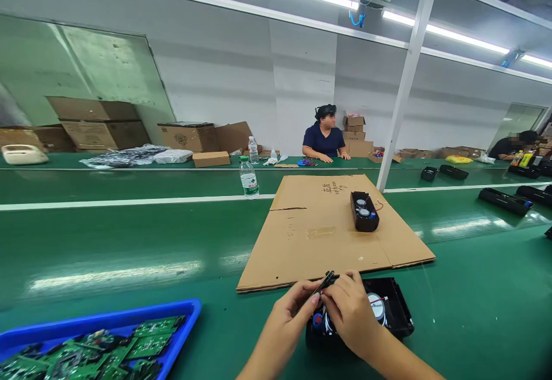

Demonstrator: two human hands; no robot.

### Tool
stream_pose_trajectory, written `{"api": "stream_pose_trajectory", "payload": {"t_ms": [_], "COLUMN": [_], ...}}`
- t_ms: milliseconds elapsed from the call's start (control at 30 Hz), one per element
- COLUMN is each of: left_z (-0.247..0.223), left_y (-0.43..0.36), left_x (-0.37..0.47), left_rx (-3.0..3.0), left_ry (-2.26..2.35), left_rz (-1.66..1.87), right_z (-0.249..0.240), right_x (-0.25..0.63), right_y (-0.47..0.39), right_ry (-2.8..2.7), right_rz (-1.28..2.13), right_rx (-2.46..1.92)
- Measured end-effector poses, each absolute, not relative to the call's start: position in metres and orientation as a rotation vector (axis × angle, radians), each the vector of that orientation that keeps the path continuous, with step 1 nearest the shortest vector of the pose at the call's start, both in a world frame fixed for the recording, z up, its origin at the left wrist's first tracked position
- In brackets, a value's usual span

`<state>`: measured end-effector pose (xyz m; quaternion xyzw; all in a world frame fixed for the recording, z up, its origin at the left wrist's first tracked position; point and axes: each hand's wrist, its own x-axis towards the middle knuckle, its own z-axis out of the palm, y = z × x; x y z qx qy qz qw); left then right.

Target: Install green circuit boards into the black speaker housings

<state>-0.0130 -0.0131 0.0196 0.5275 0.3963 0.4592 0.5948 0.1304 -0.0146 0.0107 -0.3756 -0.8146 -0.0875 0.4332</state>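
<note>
Near the bottom centre, my left hand (293,317) pinches a thin dark circuit board (324,282), tilted edge-on, between thumb and fingers. My right hand (351,311) meets it from the right, its fingertips pressed together at the board's lower edge; what they grip is hidden. Both hands are above an open black speaker housing (399,305) that lies on the green bench. A round silver speaker (376,306), red and white wires and a blue part (318,319) show inside the housing.
A blue tray (196,311) of green circuit boards is at the lower left. A cardboard sheet (276,253) beyond my hands bears another black housing (364,212). A water bottle (249,179) stands left of it. A person (325,138) sits across; black units (502,200) line the right.
</note>
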Motion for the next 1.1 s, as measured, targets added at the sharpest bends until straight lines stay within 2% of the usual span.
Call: {"api": "stream_pose_trajectory", "payload": {"t_ms": [100,267,367,667,900,1100], "left_z": [0.027,0.030,0.029,0.021,0.014,0.013], "left_y": [-0.007,-0.013,-0.023,-0.020,-0.014,-0.015], "left_x": [-0.025,-0.028,-0.012,0.027,0.025,0.027], "left_rx": [1.098,0.963,1.071,1.618,1.369,1.332], "left_ry": [0.855,0.821,0.773,1.239,1.153,1.187], "left_rz": [0.867,0.651,0.579,0.693,0.826,0.838], "right_z": [0.018,0.023,0.023,0.031,0.000,-0.011], "right_x": [0.159,0.230,0.252,0.221,0.192,0.181], "right_y": [-0.013,-0.013,-0.016,-0.010,-0.008,-0.012], "right_ry": [-2.195,-2.272,-2.310,-2.274,-1.702,-1.628], "right_rz": [0.002,0.214,0.265,0.379,1.098,1.120], "right_rx": [-0.979,-1.690,-1.855,-1.692,-1.313,-1.392]}}
